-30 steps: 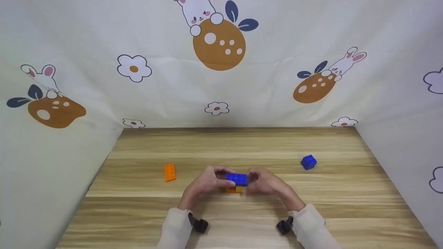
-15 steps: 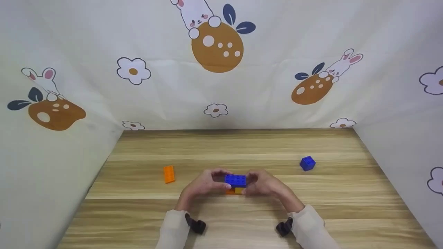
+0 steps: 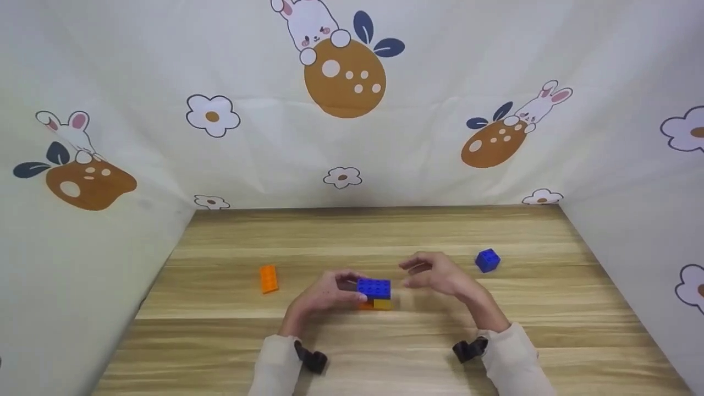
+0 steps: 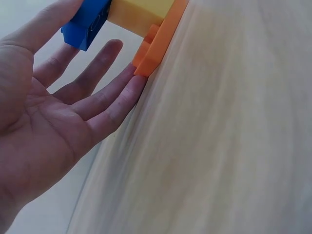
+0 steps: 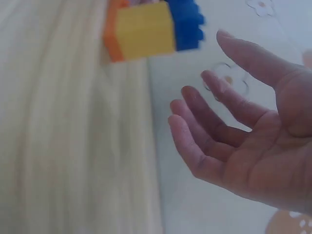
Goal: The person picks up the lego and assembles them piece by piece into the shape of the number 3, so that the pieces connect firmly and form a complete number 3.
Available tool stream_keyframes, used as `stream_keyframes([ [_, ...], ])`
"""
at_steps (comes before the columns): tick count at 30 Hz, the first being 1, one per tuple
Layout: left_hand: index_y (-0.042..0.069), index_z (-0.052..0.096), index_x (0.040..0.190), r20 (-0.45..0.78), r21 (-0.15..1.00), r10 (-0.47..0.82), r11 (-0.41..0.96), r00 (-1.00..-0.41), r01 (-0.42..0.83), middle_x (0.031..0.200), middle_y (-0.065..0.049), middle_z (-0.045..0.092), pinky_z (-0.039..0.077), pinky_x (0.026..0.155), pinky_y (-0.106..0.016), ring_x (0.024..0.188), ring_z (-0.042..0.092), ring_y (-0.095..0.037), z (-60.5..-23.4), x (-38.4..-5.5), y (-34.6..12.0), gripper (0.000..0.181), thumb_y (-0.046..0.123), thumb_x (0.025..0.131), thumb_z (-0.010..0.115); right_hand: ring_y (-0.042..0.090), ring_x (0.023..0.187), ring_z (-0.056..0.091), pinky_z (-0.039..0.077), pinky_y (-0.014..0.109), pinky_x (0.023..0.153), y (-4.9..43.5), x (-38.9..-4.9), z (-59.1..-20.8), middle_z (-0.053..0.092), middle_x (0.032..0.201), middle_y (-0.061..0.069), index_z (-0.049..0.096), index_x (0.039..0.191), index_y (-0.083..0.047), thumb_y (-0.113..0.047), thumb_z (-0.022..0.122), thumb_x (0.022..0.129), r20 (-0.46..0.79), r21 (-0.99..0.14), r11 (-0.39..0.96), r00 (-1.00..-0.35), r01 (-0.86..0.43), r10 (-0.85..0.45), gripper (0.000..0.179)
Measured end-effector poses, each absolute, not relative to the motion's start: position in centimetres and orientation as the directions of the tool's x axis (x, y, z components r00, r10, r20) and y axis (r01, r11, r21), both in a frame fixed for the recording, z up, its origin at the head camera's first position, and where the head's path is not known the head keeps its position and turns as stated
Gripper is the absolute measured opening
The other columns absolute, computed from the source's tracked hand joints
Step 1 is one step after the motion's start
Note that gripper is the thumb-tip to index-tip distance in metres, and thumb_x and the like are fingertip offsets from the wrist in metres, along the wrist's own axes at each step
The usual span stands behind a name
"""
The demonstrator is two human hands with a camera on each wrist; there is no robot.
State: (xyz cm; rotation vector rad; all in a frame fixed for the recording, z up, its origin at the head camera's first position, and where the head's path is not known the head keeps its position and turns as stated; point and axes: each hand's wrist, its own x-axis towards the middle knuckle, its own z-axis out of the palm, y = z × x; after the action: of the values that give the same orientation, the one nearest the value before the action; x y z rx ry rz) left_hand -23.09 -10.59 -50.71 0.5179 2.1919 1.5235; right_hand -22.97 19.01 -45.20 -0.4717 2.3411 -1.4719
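Observation:
A small stack of toy building bricks stands on the table: a flat orange brick (image 4: 163, 36) at the bottom, a yellow brick (image 5: 146, 30) above it, a blue brick (image 3: 374, 287) on top. From the left side my left hand (image 3: 329, 291) holds the stack, thumb at the near side of the blue brick and fingers behind. In the left wrist view, fingertips also touch the end of the orange brick. To the right of the stack, my right hand (image 3: 440, 274) is raised with loosely bent fingers, touching nothing. The right wrist view shows a gap between that hand and the bricks.
A loose flat orange brick (image 3: 269, 279) lies to the left on the wooden table (image 3: 352, 236). A small blue brick (image 3: 488, 260) sits at the right, beyond my right hand. Printed cloth (image 3: 264, 148) encloses the back and sides.
My right hand has let go of the stack and moved away to the right and back. The left hand stays at the stack, which keeps its place.

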Motion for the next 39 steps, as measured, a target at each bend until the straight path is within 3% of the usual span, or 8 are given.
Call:
stream_keyframes([
  [9,0.017,0.065,0.127,-0.131,0.935,0.499,0.349,-0.856,0.060,0.124,-0.008,0.069,0.053,0.100,-0.040,0.113,0.065,-0.021,-50.7,-23.2,-10.6,0.050,0.039,0.084,0.080,0.041,0.121,0.061,0.057,0.022,0.086,23.6,-24.0,-43.2,0.065,0.130,0.022,0.064,0.126,0.001,-0.018,0.078,0.088,0.067,-0.909,0.370,-0.943,-0.193,-0.326,0.045],
  [13,0.014,0.066,0.127,-0.108,0.943,0.494,0.326,-0.862,0.068,0.125,-0.009,0.069,0.051,0.101,-0.040,0.113,0.064,-0.021,-50.6,-23.3,-10.4,0.048,0.034,0.085,0.080,0.020,0.111,0.068,0.056,0.020,0.086,25.8,-24.3,-42.6,0.064,0.132,0.021,0.065,0.126,-0.002,-0.019,0.077,0.089,0.116,-0.900,0.381,-0.960,-0.210,-0.254,0.043],
  [17,0.014,0.065,0.127,-0.102,0.944,0.488,0.323,-0.867,0.070,0.127,-0.009,0.068,0.050,0.102,-0.040,0.115,0.063,-0.022,-50.6,-23.2,-10.3,0.048,0.033,0.085,0.080,-0.001,0.106,0.065,0.054,0.017,0.087,28.2,-24.2,-42.2,0.063,0.133,0.017,0.063,0.130,-0.005,-0.027,0.076,0.090,0.128,-0.900,0.393,-0.976,-0.190,-0.178,0.048],
  [24,0.016,0.064,0.127,-0.103,0.936,0.491,0.342,-0.865,0.082,0.130,-0.008,0.066,0.049,0.104,-0.044,0.118,0.061,-0.023,-50.6,-23.2,-10.4,0.049,0.036,0.085,0.079,-0.008,0.112,0.057,0.049,0.009,0.091,31.8,-24.1,-43.4,0.058,0.141,0.018,0.059,0.137,-0.005,-0.034,0.072,0.093,0.127,-0.895,0.419,-0.988,-0.154,-0.092,0.055],
  [27,0.015,0.063,0.129,-0.095,0.940,0.504,0.329,-0.859,0.088,0.133,-0.010,0.064,0.049,0.105,-0.045,0.121,0.060,-0.025,-50.8,-23.2,-10.5,0.049,0.034,0.087,0.079,-0.001,0.120,0.056,0.046,0.017,0.101,32.9,-24.4,-44.5,0.055,0.145,0.017,0.056,0.140,-0.007,-0.037,0.071,0.093,0.088,-0.889,0.444,-0.994,-0.109,-0.068,0.058],
  [31,0.016,0.063,0.130,-0.093,0.944,0.514,0.317,-0.853,0.089,0.135,-0.012,0.063,0.049,0.106,-0.045,0.123,0.060,-0.027,-50.9,-23.3,-10.5,0.048,0.033,0.088,0.078,0.024,0.138,0.046,0.037,0.035,0.111,34.0,-24.8,-46.1,0.050,0.151,0.017,0.050,0.145,-0.008,-0.039,0.071,0.092,0.019,-0.895,0.443,-0.997,-0.049,-0.071,0.065],
  [37,0.018,0.064,0.128,-0.096,0.948,0.521,0.308,-0.848,0.083,0.132,-0.009,0.065,0.049,0.105,-0.044,0.121,0.061,-0.024,-50.9,-23.3,-10.6,0.046,0.035,0.087,0.078,0.038,0.145,0.038,0.042,0.007,0.094,34.6,-25.2,-48.2,0.042,0.155,0.023,0.042,0.150,-0.001,-0.031,0.072,0.093,-0.044,-0.921,0.389,-0.991,-0.007,-0.123,0.071],
  [39,0.019,0.064,0.128,-0.093,0.952,0.525,0.296,-0.846,0.080,0.132,-0.009,0.065,0.050,0.105,-0.044,0.121,0.062,-0.024,-51.0,-23.3,-10.6,0.046,0.035,0.087,0.078,0.040,0.144,0.039,0.041,0.005,0.090,34.7,-25.3,-48.7,0.040,0.156,0.024,0.040,0.150,0.000,-0.029,0.072,0.093,-0.059,-0.922,0.387,-0.988,0.000,-0.140,0.072],
])
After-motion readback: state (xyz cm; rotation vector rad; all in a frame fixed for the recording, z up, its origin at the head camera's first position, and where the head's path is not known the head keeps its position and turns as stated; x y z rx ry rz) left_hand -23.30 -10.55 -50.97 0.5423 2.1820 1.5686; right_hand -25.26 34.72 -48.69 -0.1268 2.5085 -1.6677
